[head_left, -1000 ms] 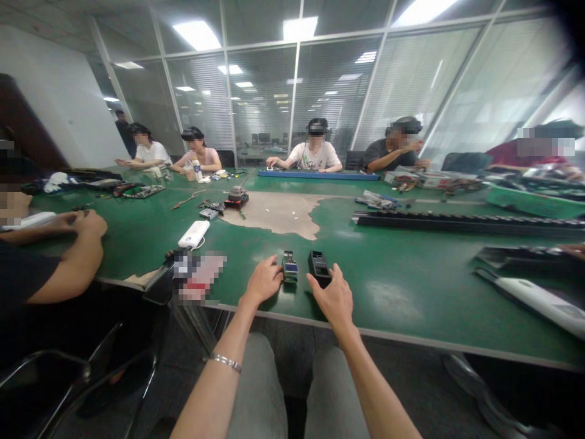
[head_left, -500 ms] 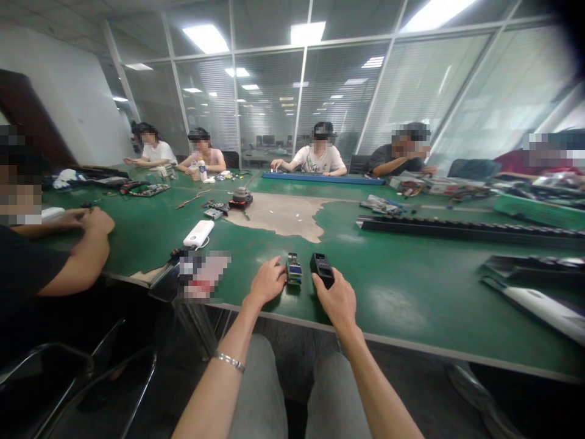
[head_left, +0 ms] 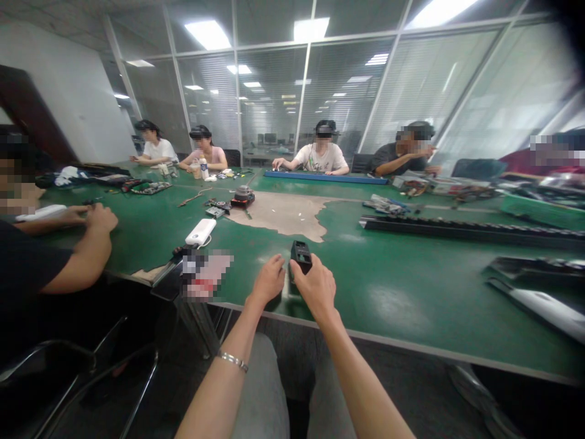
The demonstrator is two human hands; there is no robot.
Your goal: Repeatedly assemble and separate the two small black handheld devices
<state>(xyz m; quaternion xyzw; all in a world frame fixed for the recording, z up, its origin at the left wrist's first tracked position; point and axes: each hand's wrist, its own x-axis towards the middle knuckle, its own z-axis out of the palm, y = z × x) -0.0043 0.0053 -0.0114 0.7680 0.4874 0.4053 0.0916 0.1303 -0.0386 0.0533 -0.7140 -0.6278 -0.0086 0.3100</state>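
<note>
While my right hand [head_left: 317,280] pinches the case [head_left: 301,251] at the near side, I can't tell whether my left hand [head_left: 269,278] grips anything; white pack [head_left: 201,231] lies left, rail [head_left: 457,231] right, blue bar [head_left: 325,177] far.

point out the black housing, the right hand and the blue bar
black housing [head_left: 301,251]: head view, on its upper face
right hand [head_left: 317,285]: head view, on the back of the hand
blue bar [head_left: 326,177]: head view, midway along its length
</note>
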